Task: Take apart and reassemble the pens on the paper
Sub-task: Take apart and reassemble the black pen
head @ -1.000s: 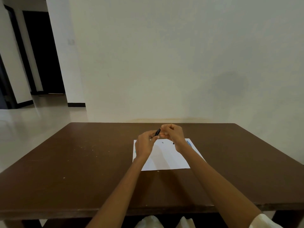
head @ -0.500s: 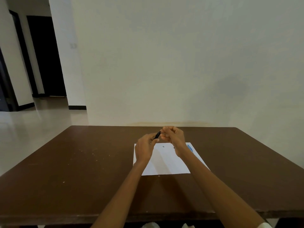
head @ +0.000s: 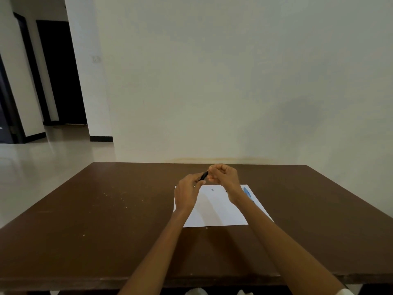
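Observation:
A white sheet of paper [head: 214,211] lies on the brown table. Above its far edge both hands hold a short black pen [head: 204,175] between them. My left hand [head: 188,193] grips its lower end, and my right hand [head: 223,175] pinches its upper end with curled fingers. A blue pen [head: 247,193] lies on the paper's right side, partly behind my right forearm. A small dark part [head: 212,189] and another tiny dark piece [head: 226,191] rest on the paper near its far edge.
The brown table [head: 106,220] stands against a pale wall, its far edge just beyond my hands. A tiled floor and dark doorways lie to the left. Something white shows below the table's near edge.
The hands stay together on the black pen with only slight finger shifts. The view has tilted a little, so table and paper sit lower in frame.

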A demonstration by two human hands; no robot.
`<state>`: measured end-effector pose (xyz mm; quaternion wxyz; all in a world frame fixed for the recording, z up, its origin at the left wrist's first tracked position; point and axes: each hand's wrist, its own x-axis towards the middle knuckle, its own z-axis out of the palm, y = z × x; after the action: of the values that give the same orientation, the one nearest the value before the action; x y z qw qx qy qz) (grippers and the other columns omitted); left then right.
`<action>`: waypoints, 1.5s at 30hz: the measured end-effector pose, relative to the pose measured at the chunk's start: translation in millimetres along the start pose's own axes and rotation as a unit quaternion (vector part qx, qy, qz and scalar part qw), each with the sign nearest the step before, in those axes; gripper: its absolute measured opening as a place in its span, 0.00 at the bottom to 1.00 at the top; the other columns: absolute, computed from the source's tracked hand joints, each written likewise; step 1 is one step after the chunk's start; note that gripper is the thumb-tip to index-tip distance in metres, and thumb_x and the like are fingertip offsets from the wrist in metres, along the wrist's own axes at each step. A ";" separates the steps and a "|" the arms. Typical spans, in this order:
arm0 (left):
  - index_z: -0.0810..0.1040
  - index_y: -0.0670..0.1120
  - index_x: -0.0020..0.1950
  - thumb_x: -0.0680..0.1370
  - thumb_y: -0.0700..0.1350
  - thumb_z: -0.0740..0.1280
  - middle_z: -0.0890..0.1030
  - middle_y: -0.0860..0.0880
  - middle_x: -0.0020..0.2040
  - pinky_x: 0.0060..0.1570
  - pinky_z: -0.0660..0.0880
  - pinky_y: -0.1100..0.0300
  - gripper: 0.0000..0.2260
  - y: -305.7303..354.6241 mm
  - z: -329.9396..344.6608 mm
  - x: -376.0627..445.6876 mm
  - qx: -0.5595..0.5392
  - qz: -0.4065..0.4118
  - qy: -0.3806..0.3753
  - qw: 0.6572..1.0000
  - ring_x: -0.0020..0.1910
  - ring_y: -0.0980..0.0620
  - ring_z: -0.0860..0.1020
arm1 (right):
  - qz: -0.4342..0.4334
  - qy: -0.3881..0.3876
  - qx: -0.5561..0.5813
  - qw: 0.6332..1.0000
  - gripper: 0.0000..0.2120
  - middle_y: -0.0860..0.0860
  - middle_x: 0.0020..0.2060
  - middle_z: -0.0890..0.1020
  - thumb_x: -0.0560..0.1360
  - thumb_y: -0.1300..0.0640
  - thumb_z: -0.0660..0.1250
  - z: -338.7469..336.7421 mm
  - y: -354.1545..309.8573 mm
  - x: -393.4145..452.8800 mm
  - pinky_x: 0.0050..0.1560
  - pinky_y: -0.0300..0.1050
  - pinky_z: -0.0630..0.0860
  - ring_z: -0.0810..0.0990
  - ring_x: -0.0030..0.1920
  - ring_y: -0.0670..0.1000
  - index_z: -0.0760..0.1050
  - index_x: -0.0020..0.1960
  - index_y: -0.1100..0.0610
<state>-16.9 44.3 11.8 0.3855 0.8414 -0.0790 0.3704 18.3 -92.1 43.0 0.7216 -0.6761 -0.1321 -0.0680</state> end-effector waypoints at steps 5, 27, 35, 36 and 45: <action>0.82 0.52 0.55 0.73 0.62 0.57 0.83 0.52 0.47 0.32 0.66 0.72 0.22 5.8 -2.8 0.6 0.003 -0.004 0.005 1.000 0.42 0.59 0.76 | -0.014 -0.039 -0.025 0.999 0.06 0.58 0.41 0.85 0.75 0.59 0.69 -2.9 1.7 0.0 0.48 0.44 0.82 0.84 0.40 0.53 0.81 0.49 0.61; 0.82 0.50 0.56 0.76 0.47 0.68 0.84 0.51 0.49 0.41 0.77 0.54 0.10 2.7 7.7 10.9 -0.083 -0.148 0.001 0.985 0.39 0.49 0.82 | 0.014 -0.020 -0.422 0.906 0.09 0.59 0.50 0.84 0.77 0.62 0.65 -11.2 46.9 27.4 0.48 0.38 0.77 0.84 0.48 0.54 0.82 0.52 0.65; 0.80 0.48 0.58 0.75 0.46 0.68 0.85 0.50 0.48 0.42 0.79 0.56 0.11 -12.8 12.3 16.4 -0.150 -0.193 -0.001 0.970 0.34 0.53 0.82 | 0.020 -0.032 -0.571 0.820 0.10 0.58 0.49 0.83 0.78 0.58 0.65 6.3 61.1 45.1 0.53 0.46 0.77 0.82 0.49 0.56 0.79 0.53 0.63; 0.81 0.48 0.58 0.75 0.45 0.68 0.84 0.50 0.46 0.41 0.78 0.59 0.11 -15.1 12.2 16.9 -0.162 -0.195 0.003 0.967 0.33 0.54 0.82 | 0.015 -0.035 -0.583 0.811 0.09 0.58 0.48 0.83 0.78 0.58 0.64 8.3 62.1 46.9 0.52 0.46 0.77 0.82 0.49 0.56 0.79 0.53 0.63; 0.81 0.45 0.56 0.75 0.41 0.69 0.82 0.52 0.39 0.39 0.81 0.58 0.10 -23.0 3.7 20.8 -0.246 -0.227 -0.005 0.942 0.32 0.52 0.82 | 0.023 -0.014 -0.505 0.862 0.07 0.57 0.39 0.79 0.76 0.63 0.62 10.3 67.7 54.3 0.48 0.48 0.78 0.75 0.38 0.51 0.77 0.40 0.62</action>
<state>9.6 60.8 10.9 0.6537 0.7181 0.0235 0.2375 87.9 -72.4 -6.0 0.2804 -0.9519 -0.0737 -0.0994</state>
